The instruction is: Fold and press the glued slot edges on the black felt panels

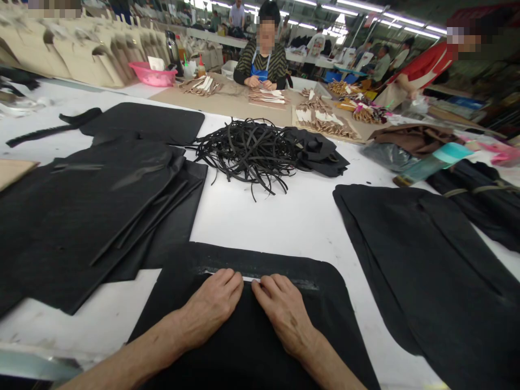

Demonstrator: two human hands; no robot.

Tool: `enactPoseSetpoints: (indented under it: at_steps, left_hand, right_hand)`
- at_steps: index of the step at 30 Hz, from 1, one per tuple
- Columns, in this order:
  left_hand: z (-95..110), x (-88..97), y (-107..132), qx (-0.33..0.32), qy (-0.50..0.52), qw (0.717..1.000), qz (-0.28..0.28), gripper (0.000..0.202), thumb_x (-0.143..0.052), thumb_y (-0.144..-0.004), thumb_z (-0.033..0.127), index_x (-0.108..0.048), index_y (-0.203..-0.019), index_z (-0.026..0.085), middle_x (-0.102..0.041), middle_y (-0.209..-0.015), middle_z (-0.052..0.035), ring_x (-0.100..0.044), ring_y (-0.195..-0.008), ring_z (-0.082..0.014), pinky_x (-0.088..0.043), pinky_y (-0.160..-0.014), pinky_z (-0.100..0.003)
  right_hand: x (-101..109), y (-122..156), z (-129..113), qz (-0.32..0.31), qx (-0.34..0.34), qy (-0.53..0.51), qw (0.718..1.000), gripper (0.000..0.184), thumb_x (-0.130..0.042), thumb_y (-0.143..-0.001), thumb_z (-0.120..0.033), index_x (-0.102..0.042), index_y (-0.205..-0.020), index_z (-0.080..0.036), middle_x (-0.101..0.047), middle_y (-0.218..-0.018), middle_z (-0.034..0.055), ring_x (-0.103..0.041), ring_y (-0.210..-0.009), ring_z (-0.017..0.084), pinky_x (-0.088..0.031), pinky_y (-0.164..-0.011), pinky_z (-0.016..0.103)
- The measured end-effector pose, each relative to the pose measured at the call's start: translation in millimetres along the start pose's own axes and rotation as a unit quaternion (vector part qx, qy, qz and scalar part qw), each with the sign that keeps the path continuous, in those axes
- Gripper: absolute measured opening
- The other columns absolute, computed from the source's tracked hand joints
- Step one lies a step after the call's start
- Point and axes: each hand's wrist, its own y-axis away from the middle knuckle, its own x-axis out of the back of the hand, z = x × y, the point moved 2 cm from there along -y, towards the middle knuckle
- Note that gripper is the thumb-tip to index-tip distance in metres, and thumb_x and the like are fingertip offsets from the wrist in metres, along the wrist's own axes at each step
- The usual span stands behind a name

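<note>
In front of me on the white table lies a black panel (325,314) with rounded far corners. A shiny strip (306,283), perhaps glue or tape, runs across it near the far edge. A thin white line (247,279) shows between my hands. My left hand (217,295) has its fingers curled down and pressed together on the black material at that line. Close beside it on the right, my right hand (280,303) is bent the same way, thumb toward the left hand. The fingertips of both are partly hidden, and both seem to pinch the black material.
Stacked black sheets (93,200) lie to the left, more black panels (426,260) to the right. Beyond are a heap of black strips (252,149), a bottle with a turquoise lid (434,162) and a pink basin (153,75). A co-worker (264,54) sits across the table.
</note>
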Motion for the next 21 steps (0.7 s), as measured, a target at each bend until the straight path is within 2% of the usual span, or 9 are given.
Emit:
enactPoseSetpoints:
  at_steps: [4, 8, 14, 21]
  left_hand:
    - [6, -3.5, 0, -0.007, -0.042, 0.999, -0.006, 0.036, -0.039, -0.085, 0.006, -0.045, -0.12, 0.006, -0.056, -0.11, -0.014, -0.05, -0.098, -0.0258, -0.042, -0.087, -0.039]
    - [1, -5.6, 6, -0.034, -0.056, 0.998, -0.002, 0.039, -0.039, -0.083, 0.004, -0.045, -0.121, 0.006, -0.056, -0.112, -0.0129, -0.05, -0.101, -0.0248, -0.041, -0.091, -0.037]
    - [-7, -2.7, 16, -0.058, -0.072, 0.996, 0.019, 0.043, -0.038, -0.08, 0.0, -0.046, -0.122, 0.005, -0.058, -0.11, -0.0136, -0.052, -0.099, -0.0252, -0.043, -0.089, -0.037]
    - [-7, -3.7, 16, -0.064, -0.104, 0.992, 0.034, 0.045, -0.036, -0.078, -0.004, -0.05, -0.12, 0.008, -0.059, -0.11, -0.0111, -0.052, -0.1, -0.025, -0.043, -0.09, -0.036]
  right_hand:
    - [1, -4, -4, -0.02, 0.011, 0.002, 1.0, 0.026, -0.049, -0.086, -0.012, -0.055, -0.111, -0.013, -0.058, -0.091, 0.0059, -0.048, -0.08, 0.02, -0.043, -0.073, 0.034]
    - [3, 5, 1, -0.011, 0.038, 0.027, 0.999, 0.027, -0.048, -0.086, -0.01, -0.055, -0.112, -0.011, -0.059, -0.09, 0.0064, -0.049, -0.081, 0.02, -0.043, -0.074, 0.033]
    - [11, 35, 26, -0.022, 0.04, 0.078, 0.996, 0.03, -0.051, -0.083, -0.006, -0.054, -0.112, -0.009, -0.06, -0.091, 0.0076, -0.052, -0.082, 0.02, -0.044, -0.074, 0.033]
    - [21, 64, 50, -0.026, 0.024, 0.14, 0.99, 0.029, -0.044, -0.085, -0.004, -0.057, -0.11, -0.01, -0.062, -0.091, 0.0078, -0.054, -0.081, 0.02, -0.046, -0.076, 0.033]
